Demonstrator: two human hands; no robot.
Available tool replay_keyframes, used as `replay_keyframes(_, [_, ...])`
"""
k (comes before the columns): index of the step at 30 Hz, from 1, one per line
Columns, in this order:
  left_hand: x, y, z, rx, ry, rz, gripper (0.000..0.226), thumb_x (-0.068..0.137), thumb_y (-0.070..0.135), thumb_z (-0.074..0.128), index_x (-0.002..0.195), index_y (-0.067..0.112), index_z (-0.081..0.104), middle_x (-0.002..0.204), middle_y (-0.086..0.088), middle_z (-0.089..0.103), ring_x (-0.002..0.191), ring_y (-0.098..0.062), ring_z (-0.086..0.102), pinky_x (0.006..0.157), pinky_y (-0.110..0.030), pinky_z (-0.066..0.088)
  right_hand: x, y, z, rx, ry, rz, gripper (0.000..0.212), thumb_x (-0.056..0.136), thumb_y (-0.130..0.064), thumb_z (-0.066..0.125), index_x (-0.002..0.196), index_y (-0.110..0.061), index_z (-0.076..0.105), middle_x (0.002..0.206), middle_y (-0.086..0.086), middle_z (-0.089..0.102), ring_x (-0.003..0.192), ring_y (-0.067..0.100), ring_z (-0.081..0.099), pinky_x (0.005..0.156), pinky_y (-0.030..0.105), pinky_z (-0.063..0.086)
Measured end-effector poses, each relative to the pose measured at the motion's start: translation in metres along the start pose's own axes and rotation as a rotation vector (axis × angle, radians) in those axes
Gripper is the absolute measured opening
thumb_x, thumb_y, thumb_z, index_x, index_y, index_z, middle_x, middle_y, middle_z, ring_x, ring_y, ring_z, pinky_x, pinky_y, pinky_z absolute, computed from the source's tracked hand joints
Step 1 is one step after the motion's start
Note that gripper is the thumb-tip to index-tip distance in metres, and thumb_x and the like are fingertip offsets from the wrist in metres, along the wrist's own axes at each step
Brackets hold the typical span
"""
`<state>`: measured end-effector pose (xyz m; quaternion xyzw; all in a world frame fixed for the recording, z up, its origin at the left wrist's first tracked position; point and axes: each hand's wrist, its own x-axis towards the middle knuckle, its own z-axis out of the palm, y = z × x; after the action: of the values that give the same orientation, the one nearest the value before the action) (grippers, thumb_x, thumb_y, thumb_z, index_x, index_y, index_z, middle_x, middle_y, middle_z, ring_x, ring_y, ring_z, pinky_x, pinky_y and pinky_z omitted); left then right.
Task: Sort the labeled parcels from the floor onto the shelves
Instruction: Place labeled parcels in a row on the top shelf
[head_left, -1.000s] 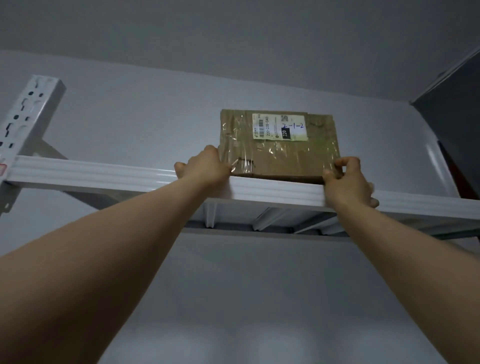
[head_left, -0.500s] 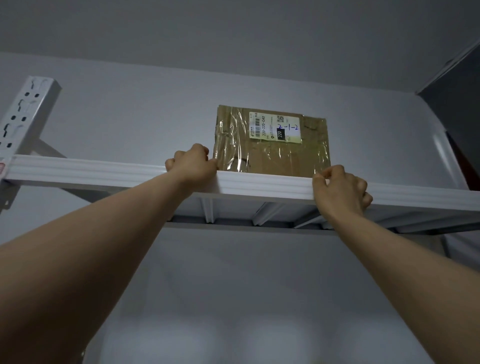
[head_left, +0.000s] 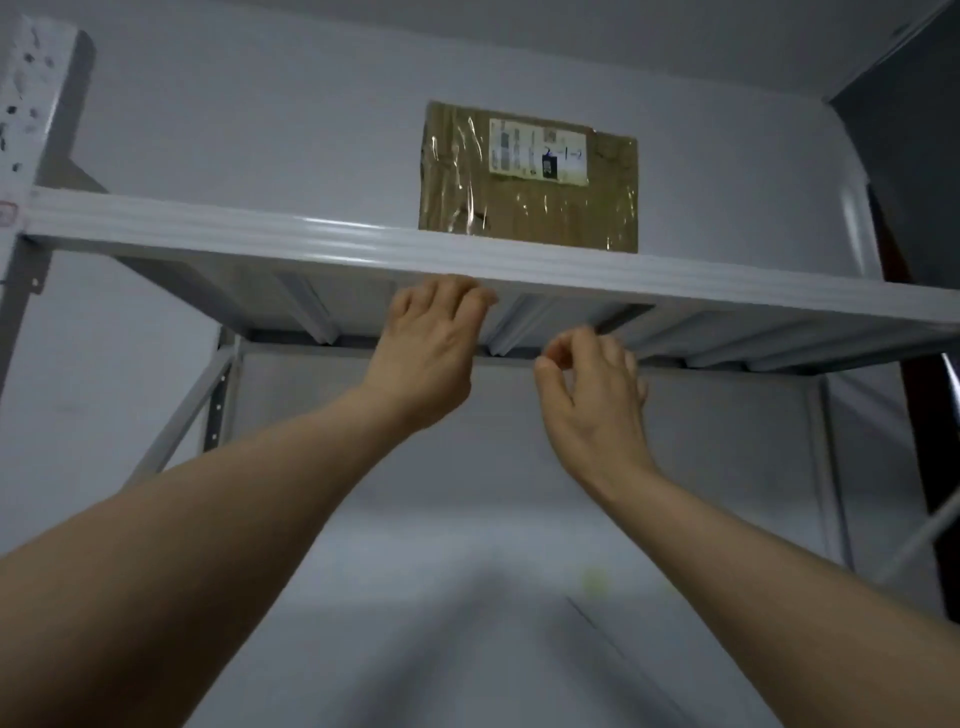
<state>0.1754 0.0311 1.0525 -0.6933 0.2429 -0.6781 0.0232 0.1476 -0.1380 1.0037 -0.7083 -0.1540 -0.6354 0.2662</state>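
The parcel (head_left: 527, 176) stands on the shelf (head_left: 311, 239), its label (head_left: 537, 158) facing out, above both hands and free of them. Below the shelf's front edge, the left hand (head_left: 423, 358) is loosely spread and holds nothing, fingertips just at the edge's underside. Lower and beside it, the right hand (head_left: 592, 395) is empty, fingers curled half-closed.

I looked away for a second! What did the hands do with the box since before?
Both hands let go of the parcel and dropped below the shelf's front edge. The left hand and right hand are now empty, fingers loosely curled. The parcel stayed standing on the top shelf, label facing out.
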Motion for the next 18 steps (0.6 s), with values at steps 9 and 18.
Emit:
replay_keyframes(9, [-0.156, 0.119, 0.012, -0.364, -0.365, 0.011, 0.021, 0.097, 0.026, 0.041, 0.096, 0.01, 0.055, 0.082, -0.005, 0.062, 0.069, -0.028, 0.056, 0.054, -0.033, 0.035, -0.174, 0.03, -0.014, -0.045, -0.364, 0.398, 0.019, 0.099, -0.027, 0.043, 0.089, -0.015, 0.055, 0.078, 0.001, 0.063, 0.076, 0.027, 0.059, 0.068, 0.042, 0.049])
replay_keyframes(18, [-0.279, 0.209, -0.005, -0.634, -0.824, -0.228, 0.023, 0.099, 0.031, 0.039, 0.084, 0.017, 0.05, 0.074, 0.0, 0.057, 0.069, -0.028, 0.053, 0.057, -0.033, 0.036, -0.308, 0.056, -0.064, -0.12, -0.488, 0.616, 0.046, 0.099, -0.03, 0.05, 0.056, -0.016, 0.037, 0.053, -0.002, 0.043, 0.052, 0.017, 0.04, 0.051, 0.032, 0.03])
